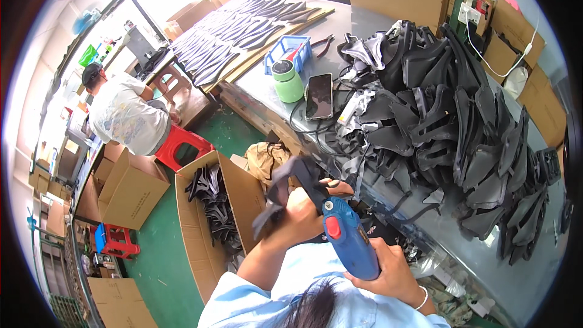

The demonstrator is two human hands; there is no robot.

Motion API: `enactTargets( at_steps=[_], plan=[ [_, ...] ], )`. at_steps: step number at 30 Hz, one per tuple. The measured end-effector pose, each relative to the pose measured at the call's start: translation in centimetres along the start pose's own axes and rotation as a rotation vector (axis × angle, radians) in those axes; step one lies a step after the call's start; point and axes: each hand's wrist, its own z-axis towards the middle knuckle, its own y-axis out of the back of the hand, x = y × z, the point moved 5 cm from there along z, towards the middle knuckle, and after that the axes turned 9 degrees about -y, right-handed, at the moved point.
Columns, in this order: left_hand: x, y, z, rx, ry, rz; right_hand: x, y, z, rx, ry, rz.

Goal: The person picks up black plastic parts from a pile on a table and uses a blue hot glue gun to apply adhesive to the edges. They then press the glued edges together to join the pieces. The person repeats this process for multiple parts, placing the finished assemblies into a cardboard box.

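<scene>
Here, a carton (247, 206) of black parts (214, 206) stands at nine o'clock from our left hand (299, 214), which grips a blurred dark piece (306, 176); at four o'clock is a blue tool (352, 246), wrapped by our right hand (392, 270); at two, a black pile (428, 115) lies on the counter (473, 279).

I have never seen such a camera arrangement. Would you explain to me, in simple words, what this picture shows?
There is no robot: a person works with two bare hands. One wide fisheye camera, worn on the head, looks down, so straight edges bend. The left hand holds a dark piece, partly blurred; the right hand grips a blue tool. On the grey table lie a big pile of black pieces, a phone, a green container and a blue basket. Further left, a co-worker sits on a red stool.
</scene>
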Motion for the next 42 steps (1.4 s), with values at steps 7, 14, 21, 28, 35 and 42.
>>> enactTargets(
  at_steps=[7,14,21,28,35,42],
  plan=[
    [1.7,-2.3,-2.1,-0.009,0.096,0.105,0.7,0.3,-0.1,0.036,0.015,0.045],
    [4.0,-4.6,-4.0,0.065,0.095,-0.094,1.8,1.1,0.3,-0.006,0.105,0.037],
    [0.7,-4.9,-4.5,0.199,0.436,-0.955,-0.5,1.4,1.6,-0.276,0.064,0.006],
    [2.4,-2.1,0.4,-0.873,-0.030,-1.231,0.4,-0.3,0.9,-0.003,0.127,-0.036],
    [1.3,0.9,-1.5,-0.843,0.117,-0.934,-0.6,1.5,0.0,-0.141,-0.043,-0.233],
    [1.4,1.0,-2.5,-0.713,0.078,-0.927,-1.4,0.9,-0.5,-0.075,-0.096,-0.198]
  ],
)
